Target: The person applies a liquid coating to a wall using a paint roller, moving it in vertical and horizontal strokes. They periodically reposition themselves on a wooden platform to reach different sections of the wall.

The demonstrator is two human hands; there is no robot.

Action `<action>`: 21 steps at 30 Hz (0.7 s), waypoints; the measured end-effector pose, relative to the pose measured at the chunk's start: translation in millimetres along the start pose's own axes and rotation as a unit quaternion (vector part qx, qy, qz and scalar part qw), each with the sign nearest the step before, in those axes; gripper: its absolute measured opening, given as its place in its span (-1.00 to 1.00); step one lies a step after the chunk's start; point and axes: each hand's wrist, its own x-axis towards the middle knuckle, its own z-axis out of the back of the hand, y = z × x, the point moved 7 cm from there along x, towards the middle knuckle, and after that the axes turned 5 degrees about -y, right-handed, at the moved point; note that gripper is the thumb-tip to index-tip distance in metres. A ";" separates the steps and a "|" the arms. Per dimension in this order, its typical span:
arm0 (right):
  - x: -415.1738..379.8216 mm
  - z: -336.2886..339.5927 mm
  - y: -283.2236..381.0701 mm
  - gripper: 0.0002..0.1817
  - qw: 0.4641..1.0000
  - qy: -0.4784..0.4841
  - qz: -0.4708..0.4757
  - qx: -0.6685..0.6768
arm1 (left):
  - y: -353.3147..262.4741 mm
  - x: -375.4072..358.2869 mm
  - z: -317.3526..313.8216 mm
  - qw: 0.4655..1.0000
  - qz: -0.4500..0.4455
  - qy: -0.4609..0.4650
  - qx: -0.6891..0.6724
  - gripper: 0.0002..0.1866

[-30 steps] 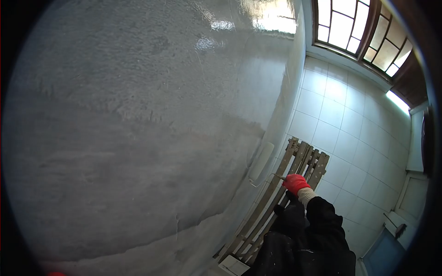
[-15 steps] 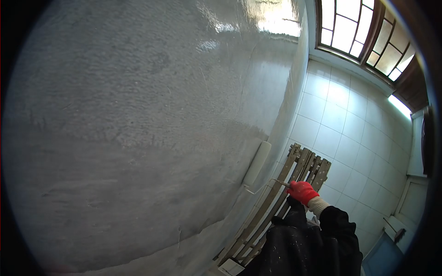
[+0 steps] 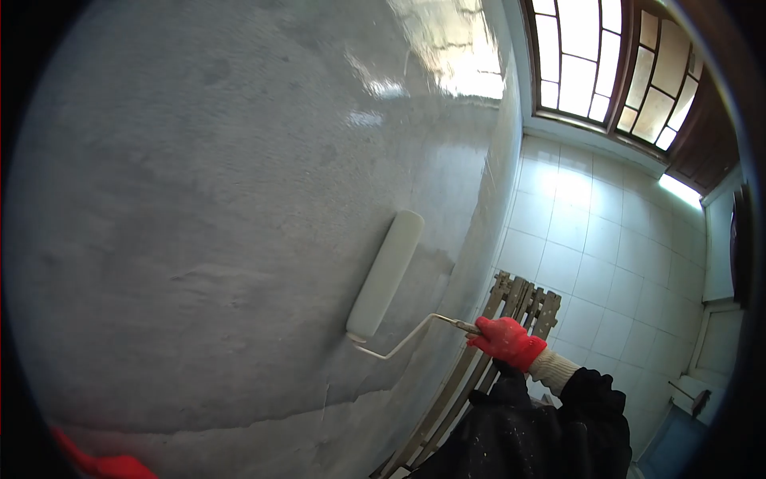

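My right hand (image 3: 507,342), in a red glove with a cream cuff, is closed round the handle of a paint roller. The white roller (image 3: 387,275) lies against the grey, wet-looking wall (image 3: 199,239), its bent wire frame running down to the handle. At the lower left edge shows part of my left hand (image 3: 108,463), also in a red glove; its fingers cannot be made out. A ragged edge of the darker coating crosses the lower part of the wall.
A slatted wooden platform (image 3: 447,399) stands below, above a white tiled floor (image 3: 590,239). Barred windows (image 3: 578,56) are at the upper right. A brush (image 3: 700,401) is near a blue surface at the lower right.
The roller has moved left and slightly up on the wall, and my right hand has shifted left with it. My left hand has come into view at the lower left.
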 end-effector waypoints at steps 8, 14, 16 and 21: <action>18.2 78.2 108.8 -0.59 0.996 -0.045 0.020 0.075 | 24.0 -18.1 6.4 0.985 0.165 0.045 -0.027 -0.28; 30.8 137.3 187.9 -0.67 0.973 -0.122 0.114 0.157 | 18.8 -13.7 13.3 0.979 0.190 0.039 -0.067 -0.29; 33.8 158.0 213.4 -0.67 0.968 -0.143 0.129 0.158 | 20.9 -12.4 12.3 0.978 0.187 0.042 -0.077 -0.29; 25.0 176.2 228.5 -0.72 0.949 -0.199 0.157 0.190 | 23.1 -8.8 12.6 0.978 0.196 0.030 -0.066 -0.29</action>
